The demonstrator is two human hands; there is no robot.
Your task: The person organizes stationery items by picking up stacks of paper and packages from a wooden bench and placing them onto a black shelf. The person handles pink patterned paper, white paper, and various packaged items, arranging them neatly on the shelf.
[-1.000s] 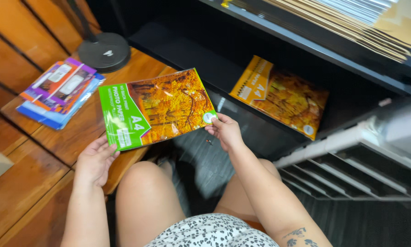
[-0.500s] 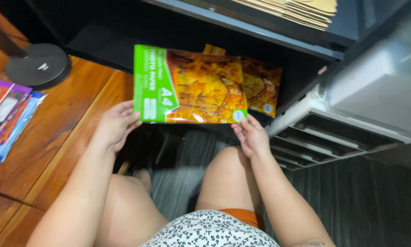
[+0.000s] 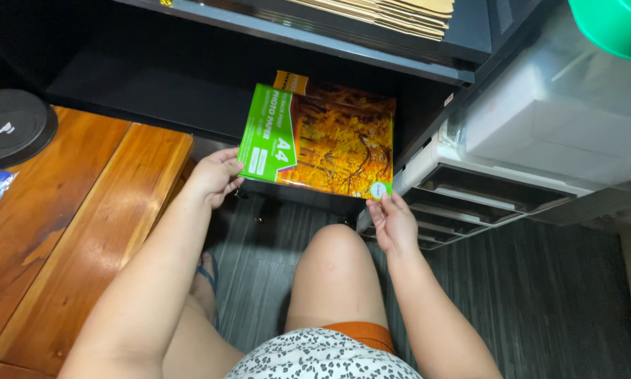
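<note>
Green-and-orange autumn-leaf paper pack (image 3: 322, 140), reddish-brown wooden table (image 3: 84, 210), black shelf (image 3: 154, 91), grey striped floor (image 3: 540, 302).

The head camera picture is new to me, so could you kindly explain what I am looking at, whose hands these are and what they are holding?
There is no machine here. The picture comes from a camera worn on a person's head, looking down past their knees at their own two bare hands. The left hand grips the green left edge of a flat pack of photo paper, and the right hand pinches its lower right corner. The pack, green with an orange autumn-tree picture, is held at the mouth of a dark shelf, over another similar pack whose top edge just peeks out behind it. To the left lies a wooden table with a round black disc on it. To the right stands a clear plastic drawer unit. Brown envelopes lie stacked on the shelf above.
</note>
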